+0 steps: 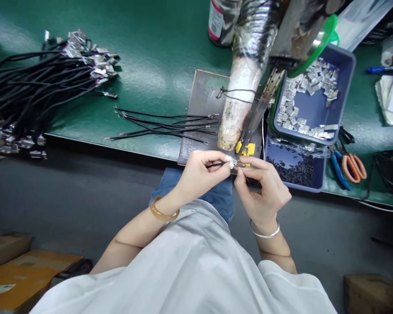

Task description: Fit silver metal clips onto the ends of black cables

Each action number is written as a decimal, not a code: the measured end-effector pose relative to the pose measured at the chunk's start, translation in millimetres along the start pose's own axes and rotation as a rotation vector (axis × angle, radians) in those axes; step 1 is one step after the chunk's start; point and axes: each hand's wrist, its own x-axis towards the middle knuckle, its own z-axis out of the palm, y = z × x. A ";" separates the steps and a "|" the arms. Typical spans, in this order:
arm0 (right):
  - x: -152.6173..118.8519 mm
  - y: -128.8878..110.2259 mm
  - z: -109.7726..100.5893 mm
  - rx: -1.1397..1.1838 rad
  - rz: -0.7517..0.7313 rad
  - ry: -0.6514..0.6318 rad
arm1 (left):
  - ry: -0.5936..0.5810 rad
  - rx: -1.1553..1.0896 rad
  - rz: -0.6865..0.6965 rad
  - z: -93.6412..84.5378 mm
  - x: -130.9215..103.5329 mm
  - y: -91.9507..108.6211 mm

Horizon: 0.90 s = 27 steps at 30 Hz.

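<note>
My left hand [205, 169] pinches a short black cable [215, 164] between thumb and forefinger, with white wrapping at the fingertips. At the cable's end is a small metal connector [240, 164], gripped by the thumb and fingers of my right hand [265, 185]. Both hands meet at the table's front edge, just below a yellow fixture [247, 149]. Several loose black cables [163, 124] with stripped ends lie to the left, partly across a dark board [196, 102]. Fine detail of the join is too small to make out.
A large bundle of black cables [36, 83] with metal ends lies far left. An upper blue bin [347, 87] holds metal shells; a lower bin [319, 174] holds small black pieces. Pliers [354, 168] lie right. A wrapped tube [245, 83] hangs over the board.
</note>
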 end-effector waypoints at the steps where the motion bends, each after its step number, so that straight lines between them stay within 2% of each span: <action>1: -0.7 -0.5 0.1 -0.017 -0.013 0.012 | 0.001 -0.015 -0.004 -0.2 -1.2 -0.5; 4: -3.4 -2.1 2.2 -0.054 -0.048 0.051 | 0.025 -0.034 0.006 -0.7 -6.1 -2.2; 6: -4.7 -2.9 4.2 0.002 0.005 0.071 | 0.055 -0.029 0.031 -0.8 -10.0 -2.9; 10: -4.6 -3.4 5.6 0.364 0.344 0.005 | 0.059 -0.010 0.071 -0.8 -15.9 -2.7; 12: -3.7 -3.4 5.4 0.448 0.430 -0.024 | 0.050 -0.015 0.078 -0.3 -16.3 -2.6; 18: -1.4 -2.9 8.5 0.278 0.271 0.053 | 0.092 -0.068 0.069 5.9 -12.9 -4.6; 23: -0.2 -0.8 10.4 0.319 0.354 0.032 | 0.104 -0.014 0.162 7.9 -13.3 -6.5; 27: 1.3 2.8 10.9 0.248 0.285 0.027 | 0.128 0.008 0.167 8.3 -12.0 -7.7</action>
